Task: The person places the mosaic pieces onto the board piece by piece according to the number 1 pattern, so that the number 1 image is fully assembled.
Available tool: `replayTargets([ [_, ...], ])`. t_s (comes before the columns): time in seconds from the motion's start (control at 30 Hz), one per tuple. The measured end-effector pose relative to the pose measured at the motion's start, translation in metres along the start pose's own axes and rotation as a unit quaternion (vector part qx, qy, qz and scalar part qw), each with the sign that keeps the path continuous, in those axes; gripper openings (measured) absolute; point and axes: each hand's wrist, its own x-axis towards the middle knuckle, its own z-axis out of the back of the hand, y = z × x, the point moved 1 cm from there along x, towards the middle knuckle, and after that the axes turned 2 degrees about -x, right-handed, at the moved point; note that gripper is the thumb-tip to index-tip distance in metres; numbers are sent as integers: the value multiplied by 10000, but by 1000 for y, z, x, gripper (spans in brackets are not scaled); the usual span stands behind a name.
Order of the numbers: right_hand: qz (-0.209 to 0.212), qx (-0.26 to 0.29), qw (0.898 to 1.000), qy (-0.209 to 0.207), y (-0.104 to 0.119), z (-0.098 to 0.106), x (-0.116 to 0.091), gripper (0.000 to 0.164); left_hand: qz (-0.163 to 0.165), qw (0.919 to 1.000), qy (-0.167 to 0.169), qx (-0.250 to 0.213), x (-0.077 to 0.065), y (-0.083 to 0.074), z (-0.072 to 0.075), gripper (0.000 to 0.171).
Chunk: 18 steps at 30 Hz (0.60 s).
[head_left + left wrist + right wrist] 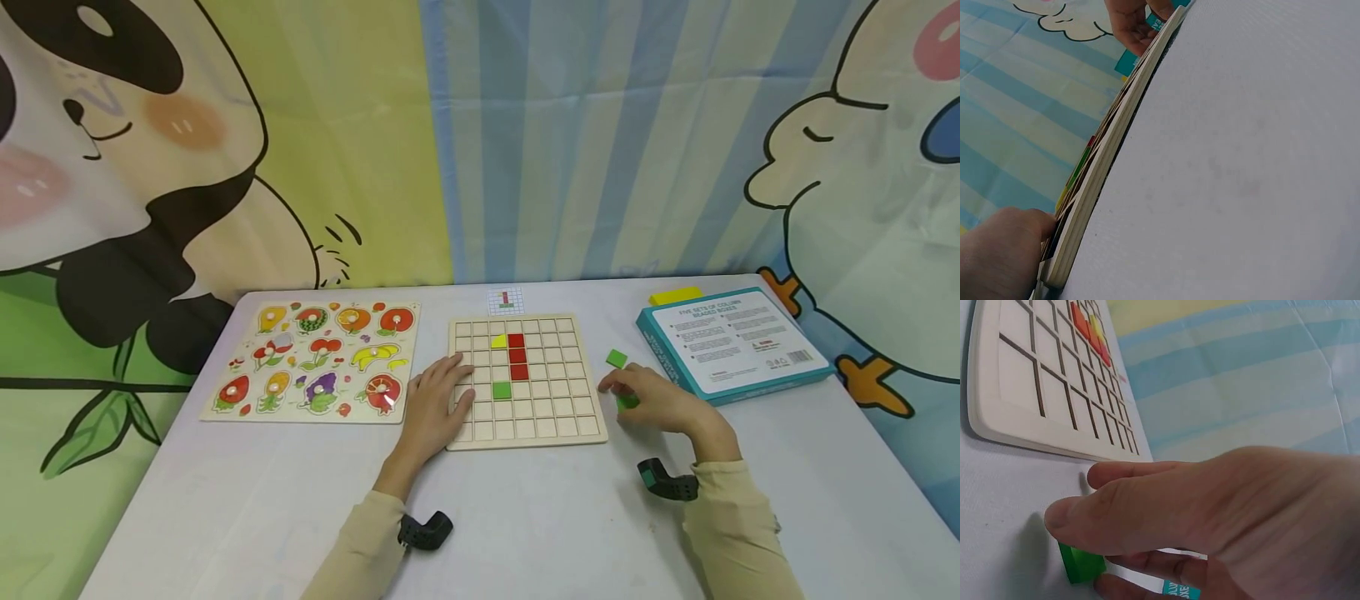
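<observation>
My left hand [435, 404] rests on the left edge of a wooden grid board [555, 408], its fingers lying over the outer cells. On the grid, red square tiles [517, 357] stand in a column, with a yellow piece [499, 342] left of the top one and a green square tile [502, 390] at the lower left. Right of the board my right hand [660, 404] is low over the table, fingers bent downward. A green block [1082, 562] shows under its thumb, close by the lower fingers; I cannot tell whether they grip it. Another green tile [617, 358] lies just beyond.
A fruit puzzle board [292, 414] lies at the left. A small pattern card [506, 301] is behind the grid board. At the right lies a teal box [742, 342] with a yellow object [675, 296] behind it. A printed curtain [585, 167] hangs along the table's back.
</observation>
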Motion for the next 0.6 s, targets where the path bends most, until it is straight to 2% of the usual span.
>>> replayTargets([
  [0.43, 300, 133, 9994, -139, -5, -5, 7, 37, -66, 10000, -52, 34, -1, -1, 0, 37],
  [0.6, 488, 53, 9984, -276, -8, -7, 10, 30, -65, 10000, -51, 46, 0, 0, 0, 36],
])
